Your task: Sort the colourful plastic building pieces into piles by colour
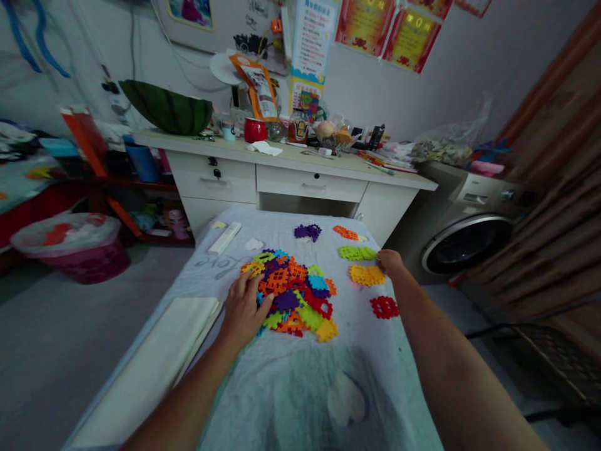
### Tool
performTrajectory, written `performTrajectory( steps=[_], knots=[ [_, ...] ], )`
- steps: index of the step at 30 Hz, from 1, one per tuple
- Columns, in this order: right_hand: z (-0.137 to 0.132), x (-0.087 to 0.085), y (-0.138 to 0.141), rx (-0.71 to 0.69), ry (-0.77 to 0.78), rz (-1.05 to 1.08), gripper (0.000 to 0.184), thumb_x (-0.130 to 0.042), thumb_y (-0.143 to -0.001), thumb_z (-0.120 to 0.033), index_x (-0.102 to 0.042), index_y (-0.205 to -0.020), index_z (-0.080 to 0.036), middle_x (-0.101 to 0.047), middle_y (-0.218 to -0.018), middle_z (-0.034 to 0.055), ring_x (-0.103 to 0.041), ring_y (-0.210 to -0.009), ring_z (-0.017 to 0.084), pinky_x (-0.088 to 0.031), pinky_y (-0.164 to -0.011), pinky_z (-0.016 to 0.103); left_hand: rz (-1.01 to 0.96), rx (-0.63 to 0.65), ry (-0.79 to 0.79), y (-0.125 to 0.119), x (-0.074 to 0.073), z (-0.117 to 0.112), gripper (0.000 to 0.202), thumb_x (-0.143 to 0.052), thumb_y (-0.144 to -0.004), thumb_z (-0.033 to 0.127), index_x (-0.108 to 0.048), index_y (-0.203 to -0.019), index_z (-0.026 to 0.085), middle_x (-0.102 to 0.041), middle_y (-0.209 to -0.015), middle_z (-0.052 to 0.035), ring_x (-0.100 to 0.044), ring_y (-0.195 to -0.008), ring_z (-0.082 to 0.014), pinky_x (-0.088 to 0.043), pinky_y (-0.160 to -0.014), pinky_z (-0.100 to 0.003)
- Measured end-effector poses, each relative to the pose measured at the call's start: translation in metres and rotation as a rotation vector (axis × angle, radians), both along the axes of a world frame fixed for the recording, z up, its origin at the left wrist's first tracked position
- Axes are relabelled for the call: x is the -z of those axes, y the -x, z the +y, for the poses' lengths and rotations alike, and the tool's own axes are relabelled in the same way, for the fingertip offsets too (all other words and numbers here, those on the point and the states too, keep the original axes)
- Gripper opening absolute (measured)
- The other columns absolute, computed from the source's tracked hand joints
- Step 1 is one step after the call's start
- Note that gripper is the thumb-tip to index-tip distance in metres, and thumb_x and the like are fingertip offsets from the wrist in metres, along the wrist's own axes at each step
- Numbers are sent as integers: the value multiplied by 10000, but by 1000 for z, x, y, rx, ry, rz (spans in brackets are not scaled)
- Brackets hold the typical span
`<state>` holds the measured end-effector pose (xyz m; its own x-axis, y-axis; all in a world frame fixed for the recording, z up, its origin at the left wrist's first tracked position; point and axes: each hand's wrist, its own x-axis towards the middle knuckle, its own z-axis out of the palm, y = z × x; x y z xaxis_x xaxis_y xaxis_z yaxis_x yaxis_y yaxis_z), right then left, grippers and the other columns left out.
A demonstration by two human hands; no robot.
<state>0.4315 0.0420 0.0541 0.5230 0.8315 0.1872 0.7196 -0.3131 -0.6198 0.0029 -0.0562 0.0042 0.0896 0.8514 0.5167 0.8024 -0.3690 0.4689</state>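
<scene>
One mixed pile (277, 283) of notched pieces lies on a cloth-covered worktop (375, 376); left hand (245, 307) at its left edge, grip spread; right hand (390, 260) by the green pieces (357, 253) right of the pile, grip indiscernible; colour-sorting seemingly in hand, next calling for one piece freed.
</scene>
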Motion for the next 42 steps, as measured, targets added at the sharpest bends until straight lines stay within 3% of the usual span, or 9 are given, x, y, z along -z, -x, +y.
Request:
performTrajectory(
  steps=[9,11,16,20,23,27,32,37,42],
  knots=[
    [-5,-6,22,88,-106,97,364,-520,-686,-208,-698,-990,-120,-700,-873,92,-617,-689,183,-463,-601,269,24,8,-14,0,2,1,441,-481,-890,415,-521,-1265,188,-470,-1315,-148,-453,-1237,-320,-379,-1062,-525],
    [-9,-11,43,-33,-118,118,342,-526,-705,-237,-696,-983,-132,-697,-873,63,-610,-707,170,-466,-630,262,33,11,-10,0,2,1,446,-474,-896,420,-519,-1268,178,-471,-1316,-152,-452,-1240,-319,-375,-1065,-520],
    [-36,-25,106,-737,140,124,256,-616,-750,-264,-682,-974,-162,-684,-873,24,-597,-750,143,-466,-685,249,31,5,4,1,1,1,463,-440,-910,434,-528,-1271,157,-461,-1338,-171,-440,-1254,-330,-369,-1070,-529],
    [-58,-28,142,-912,299,-64,374,-715,-715,-233,-671,-1083,-183,-655,-1094,64,-610,-871,161,-476,-773,265,22,6,9,1,2,1,455,-414,-922,437,-536,-1266,165,-456,-1344,-164,-428,-1266,-326,-363,-1077,-532],
    [-66,-27,155,-917,300,-181,395,-726,-710,-185,-672,-1100,-167,-637,-1119,85,-612,-907,174,-470,-810,267,18,1,10,1,2,0,462,-407,-926,437,-532,-1273,160,-448,-1350,-162,-423,-1266,-323,-359,-1084,-523],
    [-67,-26,158,-891,243,-211,246,-652,-766,-140,-695,-1006,-171,-667,-1034,72,-613,-848,156,-459,-777,254,16,-7,19,1,1,0,461,-421,-919,445,-537,-1271,172,-449,-1350,-157,-418,-1264,-324,-355,-1083,-529],
    [-61,-26,146,-755,65,-181,124,-592,-799,-163,-692,-873,-161,-676,-885,63,-592,-798,158,-434,-740,261,11,-11,9,1,2,1,458,-442,-907,444,-536,-1269,179,-449,-1345,-156,-415,-1263,-323,-348,-1086,-534],
    [-43,-17,130,-610,-49,98,101,-587,-765,-257,-639,-755,-171,-602,-673,-6,-545,-647,131,-417,-628,245,23,-17,-7,1,4,2,447,-428,-917,446,-524,-1268,186,-443,-1344,-150,-416,-1265,-325,-346,-1086,-529],
    [-33,-14,117,-472,-117,475,297,-622,-689,-360,-575,-927,-187,-496,-571,-76,-488,-487,104,-379,-478,217,31,-6,-16,0,5,3,445,-436,-914,449,-519,-1266,190,-432,-1358,-153,-426,-1265,-325,-354,-1080,-523]
  ],
)
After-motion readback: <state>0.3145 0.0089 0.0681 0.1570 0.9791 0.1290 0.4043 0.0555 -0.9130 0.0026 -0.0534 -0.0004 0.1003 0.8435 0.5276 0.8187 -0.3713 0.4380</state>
